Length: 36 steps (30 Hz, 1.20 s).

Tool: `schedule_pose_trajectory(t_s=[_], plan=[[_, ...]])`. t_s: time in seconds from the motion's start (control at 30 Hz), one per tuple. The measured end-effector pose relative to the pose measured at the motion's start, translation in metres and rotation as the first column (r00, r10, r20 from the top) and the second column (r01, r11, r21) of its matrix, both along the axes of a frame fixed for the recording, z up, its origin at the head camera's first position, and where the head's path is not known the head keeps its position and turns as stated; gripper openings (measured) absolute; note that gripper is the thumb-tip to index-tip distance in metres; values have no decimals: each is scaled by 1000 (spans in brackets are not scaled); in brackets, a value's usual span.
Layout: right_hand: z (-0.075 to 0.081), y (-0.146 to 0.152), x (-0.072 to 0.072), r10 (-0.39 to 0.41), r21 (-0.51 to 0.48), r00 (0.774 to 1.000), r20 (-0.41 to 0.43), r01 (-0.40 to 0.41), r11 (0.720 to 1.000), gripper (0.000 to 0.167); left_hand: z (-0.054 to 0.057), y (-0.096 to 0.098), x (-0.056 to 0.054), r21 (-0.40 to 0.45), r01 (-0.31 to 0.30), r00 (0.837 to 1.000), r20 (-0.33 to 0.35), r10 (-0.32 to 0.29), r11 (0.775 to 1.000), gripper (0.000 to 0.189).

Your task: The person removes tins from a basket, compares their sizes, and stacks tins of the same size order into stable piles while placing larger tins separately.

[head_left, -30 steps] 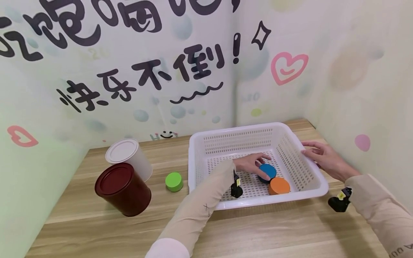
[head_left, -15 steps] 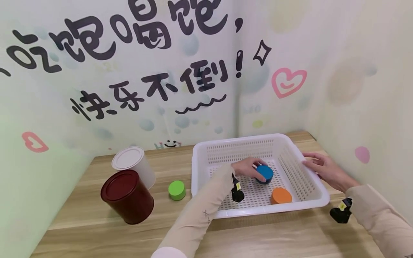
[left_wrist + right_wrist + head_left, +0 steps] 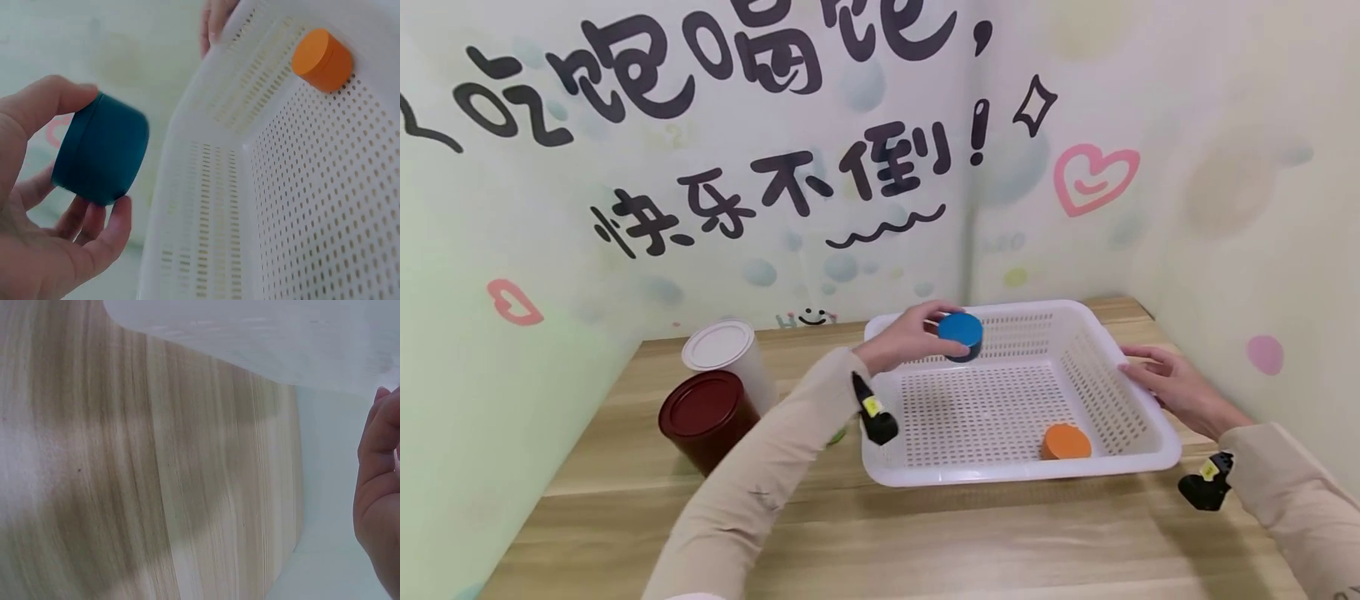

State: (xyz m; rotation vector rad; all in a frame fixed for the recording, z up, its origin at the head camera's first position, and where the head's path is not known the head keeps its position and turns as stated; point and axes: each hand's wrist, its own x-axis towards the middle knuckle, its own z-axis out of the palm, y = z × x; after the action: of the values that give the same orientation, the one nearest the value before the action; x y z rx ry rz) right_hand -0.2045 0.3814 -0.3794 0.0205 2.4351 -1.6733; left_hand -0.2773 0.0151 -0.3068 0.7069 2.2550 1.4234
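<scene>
My left hand [image 3: 910, 337] grips a small round blue tin [image 3: 961, 333], thumb on one side and fingers curled round the other. It is raised by the left part of the white plastic basket [image 3: 977, 473]. In the left wrist view the blue tin [image 3: 103, 150] shows a lid seam, and it appears beside the basket wall. At the basket's right rim, my right hand [image 3: 1180, 387] holds the edge with thumb and fingers. An orange round tin [image 3: 1066, 442] lies in the basket's near right corner. The right wrist view shows only part of the right hand [image 3: 381, 469].
Left of the basket stand a dark red can [image 3: 703, 408] and, behind it, a white can [image 3: 722, 346]. A green round tin [image 3: 837, 436] is mostly hidden by the left sleeve. Printed cloth walls [image 3: 820, 283] border the wooden table [image 3: 925, 550] at the back and sides.
The left hand has taken hold of the blue tin beside the orange one, lifted it and carried it left. My right hand stays at the rim. The head view has shifted somewhat.
</scene>
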Motion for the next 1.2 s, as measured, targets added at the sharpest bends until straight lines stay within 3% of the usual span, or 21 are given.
schedule_pose_trajectory(t_s=[0.1, 0.2, 0.27, 0.4, 0.47, 0.7, 0.8, 0.93, 1.2], plan=[[-1, 0, 0, 0, -14, 1000, -1, 0, 1000, 55, 1, -27, 9, 31, -100, 995, -11, 101, 994, 53], [0, 1, 0, 0, -22, 1000, -11, 0, 1000, 42, 0, -54, 20, 32, -222, 974, -35, 223, 974, 54], [0, 1, -1, 3, -26, 1000, -21, -3, 1000, 33, 0, -71, 26, 30, -309, 949, -56, 310, 951, 55], [-1, 1, -2, 18, -33, 1000, -13, -18, 999, 29, -8, -99, 37, 44, -444, 888, -112, 446, 895, 57], [-2, 2, -1, 22, -34, 1000, -8, -23, 999, 27, -17, -109, 40, 73, -484, 862, -131, 490, 872, 58], [-3, 1, -3, 14, -34, 1000, 2, -14, 999, 22, -70, -126, 52, 85, -574, 806, -115, 580, 814, 62], [-1, 1, -3, 9, -24, 1000, 0, -9, 1000, 28, -85, -131, 56, 74, -611, 781, -108, 615, 789, 62], [0, 0, -1, 4, -17, 1000, 8, -4, 1000, 31, -99, -139, 58, 25, -633, 768, -109, 631, 774, 60], [-1, 0, -1, 0, -12, 1000, -1, 0, 1000, 30, -111, -146, 56, -30, -606, 793, -103, 600, 795, 59]])
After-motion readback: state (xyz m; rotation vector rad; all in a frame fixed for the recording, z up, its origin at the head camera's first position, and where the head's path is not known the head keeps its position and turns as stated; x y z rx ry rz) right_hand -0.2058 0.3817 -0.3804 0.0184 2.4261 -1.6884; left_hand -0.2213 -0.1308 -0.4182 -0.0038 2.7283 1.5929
